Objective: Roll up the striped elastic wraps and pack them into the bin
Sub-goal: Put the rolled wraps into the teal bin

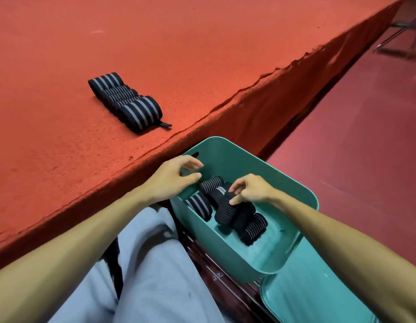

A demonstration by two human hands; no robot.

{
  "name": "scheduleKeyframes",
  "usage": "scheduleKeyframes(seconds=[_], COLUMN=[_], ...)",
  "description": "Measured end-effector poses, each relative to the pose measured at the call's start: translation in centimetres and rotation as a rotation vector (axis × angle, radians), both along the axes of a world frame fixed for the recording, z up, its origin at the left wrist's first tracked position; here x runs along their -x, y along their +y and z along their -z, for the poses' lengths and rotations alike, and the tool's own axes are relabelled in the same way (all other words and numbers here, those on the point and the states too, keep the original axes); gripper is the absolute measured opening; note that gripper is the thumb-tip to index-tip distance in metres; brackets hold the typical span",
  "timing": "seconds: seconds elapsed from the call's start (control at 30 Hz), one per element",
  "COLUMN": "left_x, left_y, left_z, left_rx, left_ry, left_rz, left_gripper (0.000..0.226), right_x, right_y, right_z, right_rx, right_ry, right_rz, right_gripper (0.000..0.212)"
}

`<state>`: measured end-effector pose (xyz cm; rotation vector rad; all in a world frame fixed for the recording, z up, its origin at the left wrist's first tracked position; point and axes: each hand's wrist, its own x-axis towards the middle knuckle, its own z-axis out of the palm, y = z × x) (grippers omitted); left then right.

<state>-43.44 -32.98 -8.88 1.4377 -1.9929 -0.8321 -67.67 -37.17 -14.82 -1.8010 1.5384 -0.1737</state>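
far left on the red tabletop (pixel 179 43) lies a row of striped wraps (pixel 125 101), black with grey bands, pressed side by side, a small black tab sticking out at the near end. they sit well apart from the person's hands.

nearer, light blue trousers (pixel 155 264) fill the bottom of the view. above them the left grip (pixel 172 180) hovers over the left rim of the bin (pixel 225 148), fingers loosely curled, thumb close to the fingertips, nothing in it.

the teal bin sits below the tabletop's edge, just beside the person's knee. inside it are several rolls (pixel 198 205), lying close together and touching, some with broad grey stripes, some with fine ones. the right grip (pixel 251 190) reaches in from the right, thumb and curled fingertips pinching the upper end of a dark roll (pixel 225 212), which stands tilted on top of the others.

a teal lid (pixel 319 287) lies just right of the bin. far right, on the dark red floor (pixel 365 136), stand chair legs (pixel 393 38).
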Motion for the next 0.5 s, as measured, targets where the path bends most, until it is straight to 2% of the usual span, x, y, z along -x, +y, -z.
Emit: scheduleKeyframes(seconds=[0.07, 0.33, 0.5], left_x=[-0.7, -2.6, -3.1], left_y=[0.0, 0.4, 0.6], left_z=[0.0, -0.1, -0.2], left_rx=[0.001, -0.026, -0.018], left_ry=[0.026, 0.113, 0.127], left_rz=[-0.016, -0.034, -0.048], left_gripper=[0.017, 0.015, 0.014], right_x=[-1.2, -4.7, -5.1], right_y=[0.2, 0.3, 1.0], right_z=[1.8, 5.4, 5.7], right_rx=[-0.018, -0.095, 0.016], right_ry=[0.098, 0.125, 0.272], right_rz=[-0.062, -0.064, -0.149], right_gripper=[0.034, 0.028, 0.039])
